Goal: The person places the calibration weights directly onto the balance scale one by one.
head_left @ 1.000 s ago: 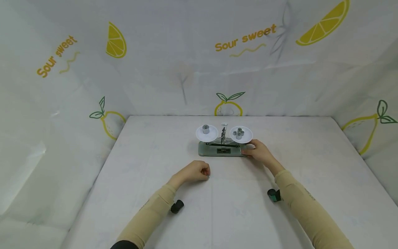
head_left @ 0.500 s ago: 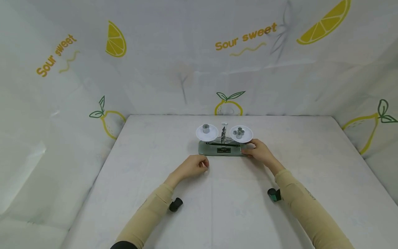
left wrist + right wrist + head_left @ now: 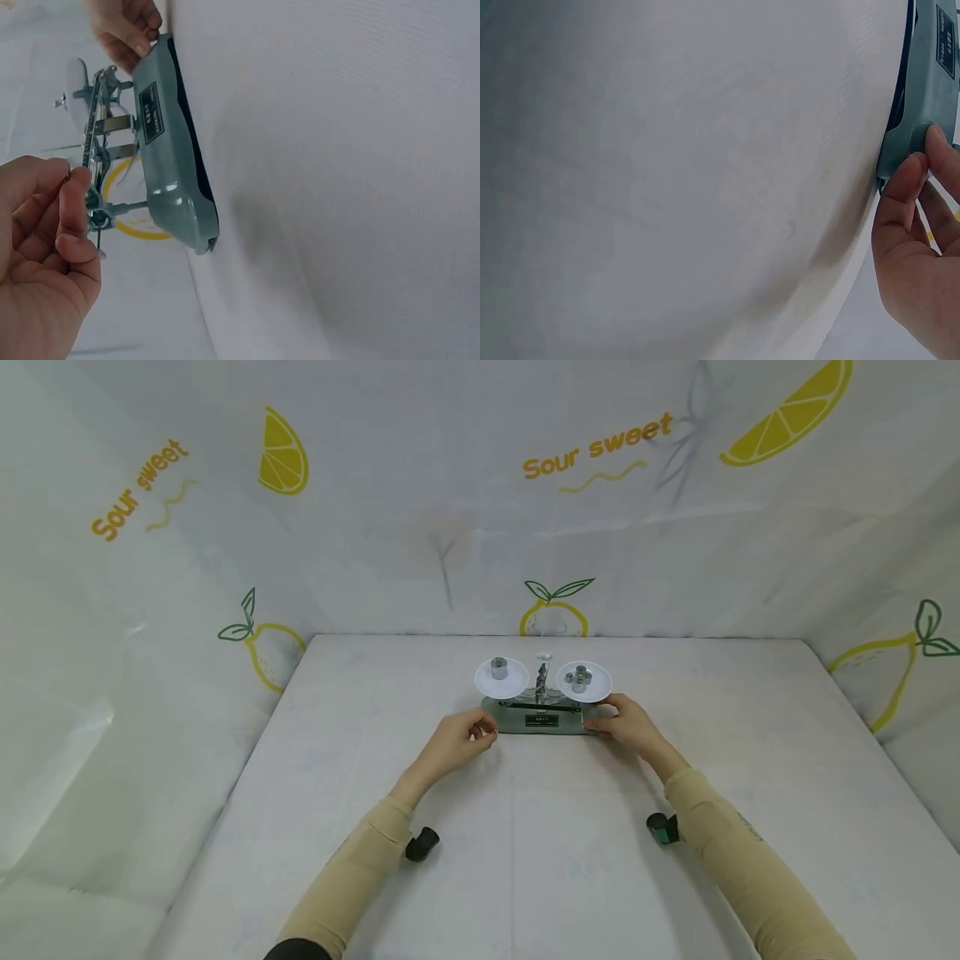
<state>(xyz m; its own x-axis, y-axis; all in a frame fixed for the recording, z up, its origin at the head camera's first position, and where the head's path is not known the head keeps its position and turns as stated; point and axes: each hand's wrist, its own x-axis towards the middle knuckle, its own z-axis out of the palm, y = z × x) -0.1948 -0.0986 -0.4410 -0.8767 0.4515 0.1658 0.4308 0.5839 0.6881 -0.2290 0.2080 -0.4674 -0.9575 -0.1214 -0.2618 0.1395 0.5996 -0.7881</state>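
A balance scale (image 3: 542, 720) with a grey-green base stands at the back of the table. Its left pan (image 3: 486, 688) bears a metal weight (image 3: 498, 669), while several smaller weights (image 3: 579, 677) sit on its right pan (image 3: 602, 692). My left hand (image 3: 459, 742) is just in front of the base's left end, thumb and forefinger pinching a tiny metal piece (image 3: 67, 174). Most of that piece is hidden by the fingertips, so its kind cannot be told. With thumb and fingers, my right hand (image 3: 632, 727) grips the right end of the base, seen closely in the right wrist view.
The white-covered table (image 3: 570, 860) runs up to a white backdrop (image 3: 375, 552) printed with lemons. Black wrist cameras (image 3: 422, 844) hang beneath both forearms, close above the tabletop.
My left hand has moved forward, away from me, to the front of the scale's left side, still pinching the tiny piece. The right hand keeps its grip on the base.
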